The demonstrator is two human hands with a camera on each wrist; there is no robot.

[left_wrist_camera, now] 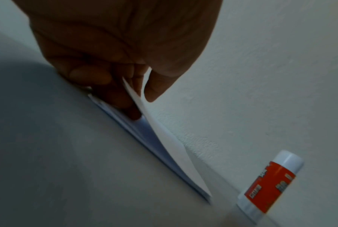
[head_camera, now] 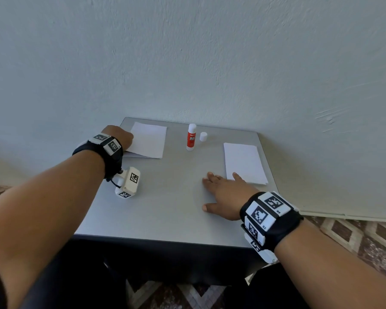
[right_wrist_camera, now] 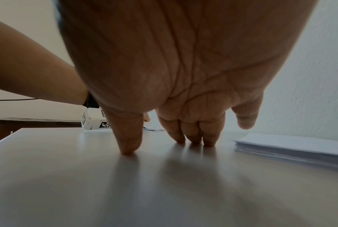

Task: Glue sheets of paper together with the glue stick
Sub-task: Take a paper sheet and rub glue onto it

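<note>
Two stacks of white paper lie on the grey table (head_camera: pixel 165 210): a left stack (head_camera: pixel 148 140) at the far left and a right stack (head_camera: pixel 244 162) near the right edge. My left hand (head_camera: pixel 118 137) pinches the top sheet (left_wrist_camera: pixel 164 138) of the left stack between thumb and fingers, lifting its near corner off the pile. The red-and-white glue stick (head_camera: pixel 191 137) stands upright and uncapped between the stacks, with its white cap (head_camera: pixel 203 136) beside it. My right hand (head_camera: pixel 223 192) rests flat on the table with straight fingers (right_wrist_camera: pixel 191 135), just left of the right stack (right_wrist_camera: pixel 292 147).
The table backs onto a pale textured wall (head_camera: pixel 210 63). A patterned floor (head_camera: pixel 354 237) shows beyond the table's right and front edges. Bare tabletop lies between my two hands.
</note>
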